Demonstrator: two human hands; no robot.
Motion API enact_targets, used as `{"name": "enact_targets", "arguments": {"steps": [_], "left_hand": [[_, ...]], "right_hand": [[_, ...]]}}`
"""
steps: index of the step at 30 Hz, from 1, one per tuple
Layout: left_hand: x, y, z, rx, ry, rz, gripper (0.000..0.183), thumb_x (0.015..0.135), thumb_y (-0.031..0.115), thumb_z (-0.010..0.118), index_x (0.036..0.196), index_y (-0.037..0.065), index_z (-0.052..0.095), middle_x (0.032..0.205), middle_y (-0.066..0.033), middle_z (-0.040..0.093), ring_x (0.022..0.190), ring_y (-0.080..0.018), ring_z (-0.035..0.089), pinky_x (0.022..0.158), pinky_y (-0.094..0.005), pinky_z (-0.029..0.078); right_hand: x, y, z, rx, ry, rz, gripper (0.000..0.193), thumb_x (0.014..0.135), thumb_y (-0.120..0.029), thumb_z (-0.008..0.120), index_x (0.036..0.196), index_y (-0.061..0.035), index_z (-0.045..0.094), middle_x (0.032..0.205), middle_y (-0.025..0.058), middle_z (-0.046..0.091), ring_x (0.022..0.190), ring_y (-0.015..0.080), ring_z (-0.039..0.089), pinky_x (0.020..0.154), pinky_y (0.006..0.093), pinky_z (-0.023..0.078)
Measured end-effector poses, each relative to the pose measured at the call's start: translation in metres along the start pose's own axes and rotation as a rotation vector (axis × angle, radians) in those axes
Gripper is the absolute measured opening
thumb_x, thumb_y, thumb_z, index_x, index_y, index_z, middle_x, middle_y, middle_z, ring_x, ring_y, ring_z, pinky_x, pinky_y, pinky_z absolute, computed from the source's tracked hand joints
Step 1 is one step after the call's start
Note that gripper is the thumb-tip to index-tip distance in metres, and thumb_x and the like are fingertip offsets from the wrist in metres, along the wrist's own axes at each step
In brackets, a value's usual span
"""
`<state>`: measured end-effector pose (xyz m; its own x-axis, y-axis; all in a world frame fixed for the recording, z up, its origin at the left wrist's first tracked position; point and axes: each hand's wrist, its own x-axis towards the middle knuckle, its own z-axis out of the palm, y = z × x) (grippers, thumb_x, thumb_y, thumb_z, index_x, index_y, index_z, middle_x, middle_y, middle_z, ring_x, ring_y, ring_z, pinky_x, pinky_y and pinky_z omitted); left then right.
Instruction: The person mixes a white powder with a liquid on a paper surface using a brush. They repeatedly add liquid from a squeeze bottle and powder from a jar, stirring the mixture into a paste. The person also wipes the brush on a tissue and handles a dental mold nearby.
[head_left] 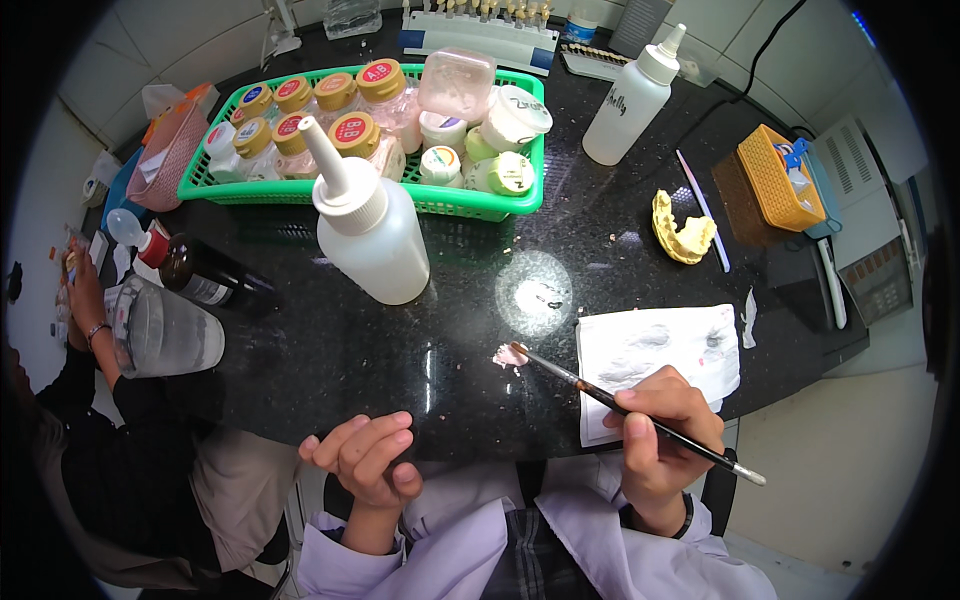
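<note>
My right hand is closed around a fine paintbrush with a dark handle and a silver end. The brush slants down to the left, and its bristles touch or hover just over a small pinkish crumbly clump on the black countertop. Under and beside that hand lies a folded white paper towel with grey smudges and a pink speck. My left hand is held up at the counter's front edge, fingers loosely bent and apart, with nothing in it.
A white squeeze bottle stands before a green basket of jars. Another squeeze bottle is farther back. A yellow dental cast lies beside a slim tool. At left are a brown bottle, a clear container and another person's hand.
</note>
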<state>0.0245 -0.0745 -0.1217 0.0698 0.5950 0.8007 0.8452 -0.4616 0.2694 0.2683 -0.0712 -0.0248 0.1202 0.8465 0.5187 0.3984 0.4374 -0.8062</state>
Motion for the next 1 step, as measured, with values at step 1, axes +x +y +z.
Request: {"name": "enact_targets", "arguments": {"steps": [1], "left_hand": [[-0.0004,-0.0001,-0.0004,-0.001,-0.002,-0.001,0.027,0.1,0.038,0.036,0.1,0.016,0.051,0.09,0.0006,0.067,0.101,-0.0186,0.051,0.11,-0.0419,0.019]], "right_hand": [[0.0003,-0.0002,0.0,0.0,0.0,-0.001,0.013,0.076,0.003,0.063,0.089,0.0045,0.065,0.067,0.01,0.066,0.058,0.0186,0.062,0.056,0.0273,0.047]]}}
